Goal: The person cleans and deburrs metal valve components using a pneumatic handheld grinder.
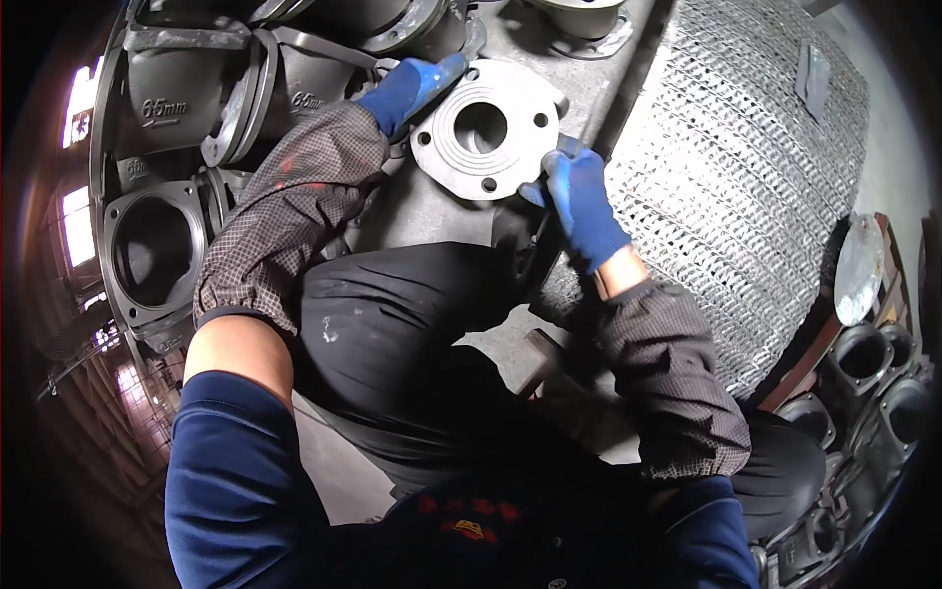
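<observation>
A pale, machined metal flange casting (525,98), with a round central bore and several bolt holes, faces up in front of me. My left hand (407,93), in a blue glove, grips its upper left edge, with fingers reaching along the rim. On the lower right edge, my right hand (584,201), gloved the same way, closes with thumb and fingers around the rim. Part of the casting's body under the flange face is hidden. Below it lies a grey metal surface (388,221).
Grey flanged castings (177,88) crowd the left side, one with a square open flange (118,265). Another casting (589,20) stands at the far edge. To the right is a silvery, ridged woven-looking sheet (726,187); more castings (862,355) lie at lower right.
</observation>
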`<action>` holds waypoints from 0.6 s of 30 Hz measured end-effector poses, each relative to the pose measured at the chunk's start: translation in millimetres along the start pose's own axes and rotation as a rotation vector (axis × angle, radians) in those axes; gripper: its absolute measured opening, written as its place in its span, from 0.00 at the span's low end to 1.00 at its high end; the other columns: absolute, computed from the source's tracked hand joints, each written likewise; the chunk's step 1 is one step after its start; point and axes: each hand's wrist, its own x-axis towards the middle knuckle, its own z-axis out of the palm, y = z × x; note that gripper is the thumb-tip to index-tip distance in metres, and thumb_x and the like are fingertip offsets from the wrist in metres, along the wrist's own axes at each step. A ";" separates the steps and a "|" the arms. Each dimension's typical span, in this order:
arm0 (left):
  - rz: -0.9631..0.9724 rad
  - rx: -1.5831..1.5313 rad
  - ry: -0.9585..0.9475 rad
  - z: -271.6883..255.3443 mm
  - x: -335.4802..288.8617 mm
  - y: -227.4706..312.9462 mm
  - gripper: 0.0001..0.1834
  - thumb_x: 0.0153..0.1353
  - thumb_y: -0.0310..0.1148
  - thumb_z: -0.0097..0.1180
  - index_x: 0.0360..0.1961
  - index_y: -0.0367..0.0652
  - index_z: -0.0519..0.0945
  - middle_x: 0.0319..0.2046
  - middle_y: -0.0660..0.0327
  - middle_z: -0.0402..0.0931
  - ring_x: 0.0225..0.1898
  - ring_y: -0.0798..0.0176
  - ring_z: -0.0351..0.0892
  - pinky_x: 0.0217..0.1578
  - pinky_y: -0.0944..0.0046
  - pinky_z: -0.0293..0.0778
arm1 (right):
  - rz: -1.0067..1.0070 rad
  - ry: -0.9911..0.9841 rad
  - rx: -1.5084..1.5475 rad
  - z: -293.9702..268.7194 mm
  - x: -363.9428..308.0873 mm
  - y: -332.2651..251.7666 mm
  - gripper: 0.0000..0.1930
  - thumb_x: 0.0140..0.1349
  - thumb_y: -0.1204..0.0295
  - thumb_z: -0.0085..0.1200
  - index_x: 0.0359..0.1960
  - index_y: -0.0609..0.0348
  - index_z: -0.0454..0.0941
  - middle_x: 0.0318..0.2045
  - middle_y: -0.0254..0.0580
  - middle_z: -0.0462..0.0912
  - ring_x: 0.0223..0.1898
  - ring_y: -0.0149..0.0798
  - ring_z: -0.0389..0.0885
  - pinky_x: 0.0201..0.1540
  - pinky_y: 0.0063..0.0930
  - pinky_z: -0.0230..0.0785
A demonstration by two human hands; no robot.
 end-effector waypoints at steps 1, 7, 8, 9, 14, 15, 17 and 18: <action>-0.011 0.051 0.056 11.4 -6.6 22.7 0.25 0.60 0.52 0.50 0.38 0.36 0.80 0.34 0.57 0.80 0.31 0.65 0.79 0.34 0.68 0.75 | -0.011 -0.002 0.006 -8.6 -2.3 -4.1 0.15 0.58 0.77 0.41 0.47 0.70 0.71 0.34 0.44 0.79 0.29 0.31 0.77 0.30 0.25 0.77; 0.269 0.197 0.280 -18.5 -35.8 55.4 0.27 0.59 0.53 0.52 0.36 0.34 0.79 0.28 0.60 0.80 0.26 0.70 0.78 0.27 0.71 0.73 | -0.168 -0.081 0.088 10.3 -55.5 -46.9 0.09 0.58 0.77 0.42 0.36 0.67 0.73 0.22 0.33 0.70 0.19 0.24 0.67 0.21 0.17 0.63; 0.213 0.137 0.252 -18.4 -49.5 70.2 0.26 0.60 0.52 0.52 0.35 0.34 0.79 0.27 0.60 0.80 0.25 0.70 0.78 0.26 0.71 0.74 | -0.209 -0.077 0.083 12.0 -66.3 -55.4 0.07 0.58 0.77 0.43 0.34 0.67 0.73 0.22 0.33 0.70 0.19 0.24 0.67 0.21 0.16 0.63; 0.767 0.366 0.182 -25.6 -68.0 77.6 0.24 0.62 0.50 0.50 0.33 0.35 0.80 0.26 0.60 0.80 0.23 0.71 0.77 0.24 0.73 0.73 | -0.209 -0.063 0.126 12.7 -81.4 -63.2 0.08 0.59 0.77 0.44 0.35 0.68 0.74 0.24 0.33 0.73 0.20 0.24 0.69 0.20 0.16 0.63; 0.854 0.043 0.164 -11.9 -155.6 127.8 0.20 0.64 0.43 0.48 0.32 0.35 0.81 0.21 0.62 0.78 0.21 0.73 0.72 0.23 0.69 0.70 | -0.521 -0.063 -0.099 14.4 -155.3 -94.7 0.05 0.51 0.82 0.49 0.30 0.71 0.73 0.27 0.42 0.76 0.23 0.30 0.76 0.21 0.17 0.68; 0.787 0.181 0.228 -11.9 -162.0 133.4 0.20 0.63 0.43 0.47 0.31 0.35 0.80 0.19 0.63 0.77 0.19 0.73 0.71 0.21 0.70 0.68 | -0.545 -0.037 -0.108 10.3 -167.7 -97.8 0.06 0.53 0.80 0.48 0.32 0.71 0.74 0.29 0.42 0.76 0.24 0.29 0.76 0.21 0.16 0.67; 0.747 0.257 0.300 4.7 -175.0 144.7 0.20 0.63 0.44 0.47 0.26 0.38 0.79 0.15 0.66 0.73 0.14 0.74 0.66 0.16 0.72 0.63 | -0.592 0.031 -0.129 -0.7 -190.4 -103.1 0.08 0.58 0.76 0.46 0.34 0.71 0.75 0.32 0.41 0.76 0.26 0.27 0.76 0.21 0.14 0.66; 0.780 0.226 0.281 13.1 -173.9 147.2 0.20 0.63 0.44 0.47 0.26 0.38 0.79 0.15 0.66 0.73 0.14 0.74 0.66 0.16 0.72 0.63 | -0.618 0.116 -0.128 -6.6 -201.8 -105.8 0.10 0.60 0.75 0.45 0.36 0.71 0.75 0.34 0.40 0.75 0.27 0.26 0.75 0.20 0.13 0.66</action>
